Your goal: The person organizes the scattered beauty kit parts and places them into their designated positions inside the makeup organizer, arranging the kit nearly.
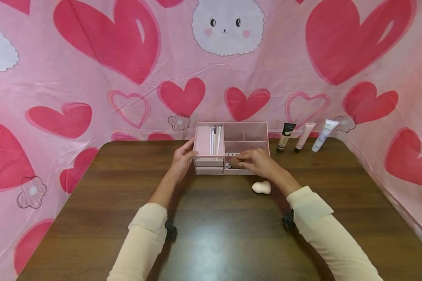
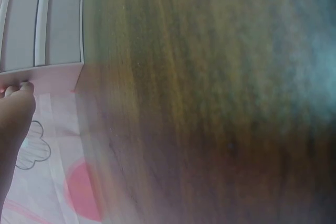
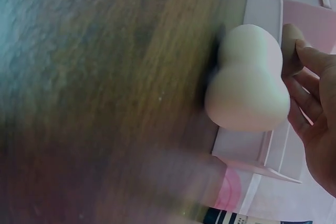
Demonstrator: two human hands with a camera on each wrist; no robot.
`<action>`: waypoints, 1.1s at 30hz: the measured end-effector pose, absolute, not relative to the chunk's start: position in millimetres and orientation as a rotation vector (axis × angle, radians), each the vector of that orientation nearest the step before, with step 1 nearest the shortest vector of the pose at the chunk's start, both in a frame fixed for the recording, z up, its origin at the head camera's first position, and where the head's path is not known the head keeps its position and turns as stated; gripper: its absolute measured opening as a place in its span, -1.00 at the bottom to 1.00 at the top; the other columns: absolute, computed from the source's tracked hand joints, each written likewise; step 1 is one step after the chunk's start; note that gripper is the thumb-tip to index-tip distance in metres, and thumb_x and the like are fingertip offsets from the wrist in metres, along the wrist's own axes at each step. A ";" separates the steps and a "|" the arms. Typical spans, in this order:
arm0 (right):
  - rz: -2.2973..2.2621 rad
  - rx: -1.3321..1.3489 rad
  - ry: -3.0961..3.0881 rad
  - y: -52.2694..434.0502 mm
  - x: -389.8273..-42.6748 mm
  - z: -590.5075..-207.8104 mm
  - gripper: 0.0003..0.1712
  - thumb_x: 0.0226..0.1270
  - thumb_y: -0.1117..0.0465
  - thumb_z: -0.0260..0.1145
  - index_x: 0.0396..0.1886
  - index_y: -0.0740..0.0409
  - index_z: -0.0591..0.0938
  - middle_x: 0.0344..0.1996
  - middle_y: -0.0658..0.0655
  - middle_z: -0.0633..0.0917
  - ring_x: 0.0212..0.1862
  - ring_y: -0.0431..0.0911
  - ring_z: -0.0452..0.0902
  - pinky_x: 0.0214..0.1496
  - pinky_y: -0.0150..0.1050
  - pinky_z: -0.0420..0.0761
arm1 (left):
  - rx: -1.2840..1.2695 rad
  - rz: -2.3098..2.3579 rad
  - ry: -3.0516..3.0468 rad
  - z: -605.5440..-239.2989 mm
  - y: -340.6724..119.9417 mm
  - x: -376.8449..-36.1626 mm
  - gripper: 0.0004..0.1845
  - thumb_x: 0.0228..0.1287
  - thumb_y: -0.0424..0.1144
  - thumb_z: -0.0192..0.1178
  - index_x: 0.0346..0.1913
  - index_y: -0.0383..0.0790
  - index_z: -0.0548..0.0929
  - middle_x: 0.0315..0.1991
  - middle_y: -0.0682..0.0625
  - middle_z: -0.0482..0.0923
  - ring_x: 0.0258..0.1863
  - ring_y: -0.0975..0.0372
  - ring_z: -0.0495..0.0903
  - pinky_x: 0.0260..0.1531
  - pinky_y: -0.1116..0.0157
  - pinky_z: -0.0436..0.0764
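A pink desk organizer [image 1: 254,146] stands at the table's back edge, with several makeup brushes [image 1: 215,139] lying in its top left tray. My left hand [image 1: 181,162] rests against the organizer's left side, thumb near the front top corner; the left wrist view shows its fingertips touching that side wall. Between thumb and fingers my right hand [image 1: 261,163] pinches a brown makeup sponge [image 3: 291,51], held at the low front right compartment. A cream makeup sponge [image 1: 261,187], waisted in shape, lies on the table just in front of the organizer, below the right hand.
Right of the organizer stand a black-capped foundation tube [image 1: 286,137], a pink tube [image 1: 305,137] and a white tube [image 1: 325,135]. Two small drawers [image 1: 209,170] face forward under the brush tray. A heart-patterned cloth [image 1: 133,43] hangs behind the wooden table [image 1: 211,230].
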State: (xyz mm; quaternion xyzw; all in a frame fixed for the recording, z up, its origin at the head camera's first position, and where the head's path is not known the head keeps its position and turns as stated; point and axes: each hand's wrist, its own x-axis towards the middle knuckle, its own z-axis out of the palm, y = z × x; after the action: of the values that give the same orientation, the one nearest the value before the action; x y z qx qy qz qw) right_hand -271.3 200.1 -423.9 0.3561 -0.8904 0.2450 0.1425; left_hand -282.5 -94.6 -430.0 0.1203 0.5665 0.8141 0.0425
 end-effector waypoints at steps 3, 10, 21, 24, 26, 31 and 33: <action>0.719 1.029 -2.571 198.0 -273.6 -427.4 -0.72 0.19 0.30 0.50 -0.09 0.29 0.80 -0.13 0.27 0.83 -0.04 0.13 0.78 0.04 0.06 0.71 | 0.366 2.486 1.741 -430.2 -95.0 -282.6 -0.28 0.30 -0.66 -0.13 0.55 -0.52 0.06 0.62 -0.31 0.01 0.45 0.03 0.18 0.05 0.60 0.51; 0.786 1.023 -2.651 195.0 -274.9 -430.7 -0.71 0.25 0.29 0.46 -0.04 0.29 0.78 -0.06 0.29 0.81 0.02 0.14 0.76 0.08 0.06 0.70 | 0.357 2.484 1.749 -429.7 -94.3 -282.2 -0.28 0.30 -0.65 -0.12 0.55 -0.51 0.06 0.62 -0.31 0.02 0.37 0.13 0.28 0.04 0.59 0.53; 0.848 1.020 -2.722 193.2 -276.0 -433.1 -0.70 0.28 0.33 0.43 0.00 0.32 0.76 -0.04 0.32 0.80 0.01 0.12 0.76 0.02 0.02 0.73 | 0.364 2.475 1.764 -428.9 -94.7 -280.1 -0.28 0.31 -0.63 -0.11 0.55 -0.51 0.06 0.62 -0.31 0.02 0.28 0.23 0.36 0.07 0.58 0.52; 0.862 1.023 -2.741 193.1 -276.6 -433.6 -0.69 0.29 0.33 0.42 0.01 0.33 0.76 -0.02 0.33 0.79 0.02 0.12 0.75 0.00 0.01 0.73 | 0.364 2.480 1.753 -428.0 -94.2 -278.7 -0.28 0.31 -0.63 -0.11 0.55 -0.50 0.07 0.62 -0.30 0.03 0.30 0.22 0.35 0.09 0.57 0.53; 0.873 1.019 -2.753 193.3 -276.7 -434.2 -0.69 0.30 0.33 0.41 0.02 0.34 0.75 -0.02 0.33 0.79 0.01 0.11 0.75 -0.02 -0.01 0.73 | 0.362 2.486 1.741 -427.9 -93.9 -278.0 -0.28 0.32 -0.62 -0.11 0.56 -0.49 0.07 0.62 -0.29 0.03 0.34 0.18 0.32 0.08 0.57 0.53; 0.888 1.005 -2.771 193.4 -276.6 -434.4 -0.68 0.31 0.32 0.40 0.03 0.34 0.75 -0.01 0.33 0.79 -0.01 0.08 0.75 -0.04 -0.03 0.73 | 0.352 2.497 1.725 -427.5 -93.5 -277.3 -0.28 0.32 -0.63 -0.10 0.56 -0.48 0.08 0.63 -0.27 0.03 0.42 0.05 0.21 0.06 0.60 0.52; 0.883 0.994 -2.784 193.6 -276.5 -434.0 -0.68 0.32 0.31 0.40 0.04 0.34 0.74 0.00 0.33 0.78 0.01 0.09 0.75 -0.02 -0.01 0.73 | 0.351 2.491 1.737 -427.6 -93.8 -277.7 -0.28 0.32 -0.63 -0.10 0.56 -0.48 0.08 0.62 -0.27 0.04 0.39 0.09 0.25 0.05 0.59 0.52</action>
State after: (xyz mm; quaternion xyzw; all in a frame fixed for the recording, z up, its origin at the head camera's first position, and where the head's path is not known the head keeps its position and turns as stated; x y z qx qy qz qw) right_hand -276.5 193.6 -434.0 0.3221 -0.9020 0.2861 0.0281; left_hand -277.7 -93.8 -427.6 0.1146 0.5677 0.8141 0.0423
